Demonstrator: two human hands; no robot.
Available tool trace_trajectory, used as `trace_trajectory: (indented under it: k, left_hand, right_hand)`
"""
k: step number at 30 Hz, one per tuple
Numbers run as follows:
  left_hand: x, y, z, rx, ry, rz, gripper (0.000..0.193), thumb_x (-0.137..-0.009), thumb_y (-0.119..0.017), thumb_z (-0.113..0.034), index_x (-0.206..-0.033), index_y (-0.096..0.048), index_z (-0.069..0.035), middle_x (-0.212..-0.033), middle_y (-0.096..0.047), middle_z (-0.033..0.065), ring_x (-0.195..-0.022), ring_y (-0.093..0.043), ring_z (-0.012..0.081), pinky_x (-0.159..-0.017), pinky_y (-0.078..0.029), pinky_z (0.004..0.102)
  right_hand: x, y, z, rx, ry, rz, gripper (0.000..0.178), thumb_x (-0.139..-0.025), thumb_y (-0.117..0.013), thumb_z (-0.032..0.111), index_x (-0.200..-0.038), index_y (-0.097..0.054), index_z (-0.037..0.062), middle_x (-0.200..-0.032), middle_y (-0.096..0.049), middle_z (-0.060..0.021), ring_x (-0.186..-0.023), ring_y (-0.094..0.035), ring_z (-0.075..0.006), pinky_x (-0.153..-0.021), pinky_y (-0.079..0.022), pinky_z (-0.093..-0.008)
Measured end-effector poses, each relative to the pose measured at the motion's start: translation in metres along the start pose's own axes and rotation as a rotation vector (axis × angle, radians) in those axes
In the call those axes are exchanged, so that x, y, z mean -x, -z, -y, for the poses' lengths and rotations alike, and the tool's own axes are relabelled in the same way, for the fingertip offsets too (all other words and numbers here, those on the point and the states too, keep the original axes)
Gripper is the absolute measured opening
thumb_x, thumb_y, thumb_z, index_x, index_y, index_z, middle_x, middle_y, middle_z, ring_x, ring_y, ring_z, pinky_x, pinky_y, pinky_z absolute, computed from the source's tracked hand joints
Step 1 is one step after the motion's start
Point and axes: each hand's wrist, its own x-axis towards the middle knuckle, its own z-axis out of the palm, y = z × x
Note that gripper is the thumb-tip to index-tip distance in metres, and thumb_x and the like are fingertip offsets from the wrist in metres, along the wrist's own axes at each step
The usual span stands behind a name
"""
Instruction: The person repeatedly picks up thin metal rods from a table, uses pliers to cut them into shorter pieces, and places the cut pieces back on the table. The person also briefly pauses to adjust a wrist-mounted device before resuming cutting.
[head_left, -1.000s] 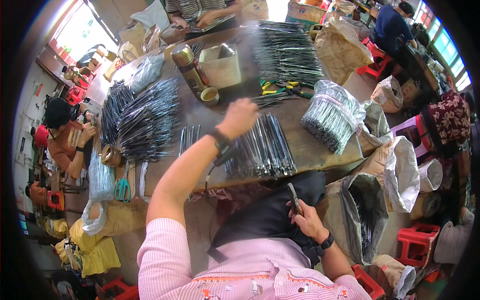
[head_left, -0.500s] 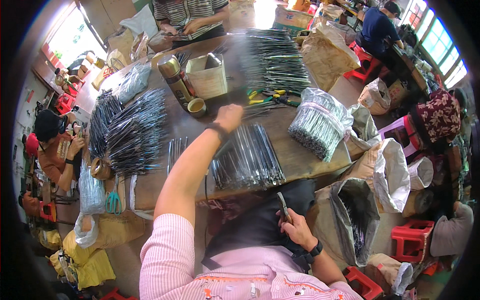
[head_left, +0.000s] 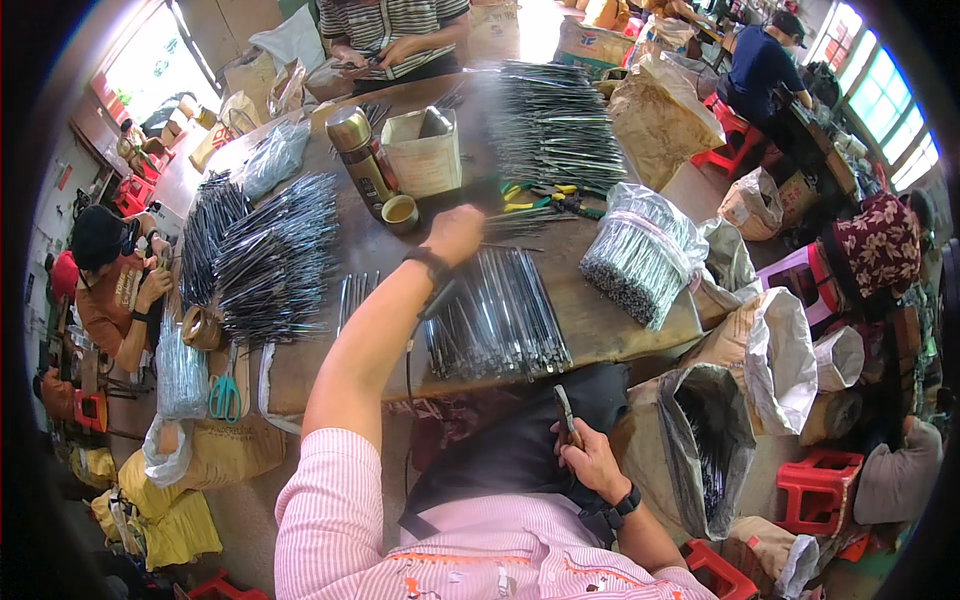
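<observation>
My left hand (head_left: 456, 235) reaches across the wooden table (head_left: 400, 385), its fingers curled closed beside a small pile of thin metal rods (head_left: 520, 226). Whatever those fingers grip is hidden behind the hand. Under my left wrist and to its right, a flat layer of shiny metal rods (head_left: 500, 315) lies in rows by the table's near edge. Over my lap, my right hand (head_left: 592, 460) is closed around pliers (head_left: 566, 415), the metal head pointing up. Pliers with yellow and dark handles (head_left: 540, 195) lie beyond the small pile.
Large rod heaps (head_left: 280, 260) cover the table's left, with another stack (head_left: 560, 125) at the back. A thermos (head_left: 360, 160), cup (head_left: 400, 213) and white box (head_left: 422, 155) stand mid-table. A plastic-wrapped rod bundle (head_left: 640, 255) sits right. Open sacks (head_left: 705, 445) stand beside my right arm. Co-workers sit around.
The view has shifted slightly. My left hand stays by the small rod pile with little movement, and my right hand still holds the pliers over my lap.
</observation>
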Motion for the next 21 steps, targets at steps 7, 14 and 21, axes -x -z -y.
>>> trace_trajectory:
  k: [7,14,21]
  left_hand:
    - [0.060,0.044,0.011,0.242,0.143,-0.262,0.025,-0.082,-0.066,-0.027,-0.088,-0.069,-0.003,-0.089,-0.067,0.0156,-0.086,-0.065,0.0336,-0.076,-0.051,0.0421]
    - [0.122,0.065,0.021,0.282,0.133,-0.232,0.022,-0.080,-0.067,-0.015,-0.098,-0.067,-0.002,-0.092,-0.062,0.0166,-0.088,-0.061,0.0351,-0.079,-0.048,0.0408]
    - [0.036,0.077,-0.011,0.046,-0.280,-0.125,0.022,-0.081,-0.063,-0.009,-0.102,-0.065,-0.003,-0.097,-0.058,0.0150,-0.101,-0.057,0.0337,-0.088,-0.047,0.0419]
  right_hand:
    - [0.001,-0.001,-0.005,-0.025,-0.002,-0.015,0.028,-0.085,-0.052,0.009,-0.111,-0.059,0.0020,-0.071,-0.061,-0.0086,-0.062,-0.058,-0.0150,-0.060,-0.048,-0.0306]
    - [0.000,0.002,0.001,-0.112,-0.039,0.018,0.028,-0.085,-0.052,0.010,-0.110,-0.059,0.0016,-0.072,-0.061,-0.0060,-0.063,-0.057,-0.0130,-0.060,-0.048,-0.0290]
    - [-0.002,0.000,0.001,-0.096,-0.068,0.005,0.028,-0.084,-0.054,0.011,-0.110,-0.060,0.0015,-0.076,-0.063,-0.0061,-0.065,-0.057,-0.0122,-0.062,-0.049,-0.0287]
